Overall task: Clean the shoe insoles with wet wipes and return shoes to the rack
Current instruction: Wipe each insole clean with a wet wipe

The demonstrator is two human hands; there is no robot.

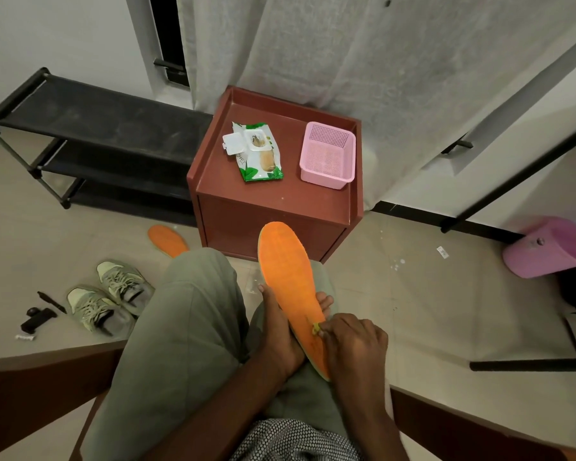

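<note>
Insole (288,277), orange, lies slanted over the person's lap, toe toward the cabinet (273,207). Left hand (280,331) cups it from beneath, fingers curled round both edges, likely to steady it. Right hand (353,341) pinches a small yellowish bit against the heel end; whether that is a wipe cannot be told. Wipes pack (256,151) lies lid-open near the cabinet top's back-left corner, within reach, basket (326,154) beside it. Second insole (167,240) and shoes (108,296) wait on the floor below the rack (90,128).
</note>
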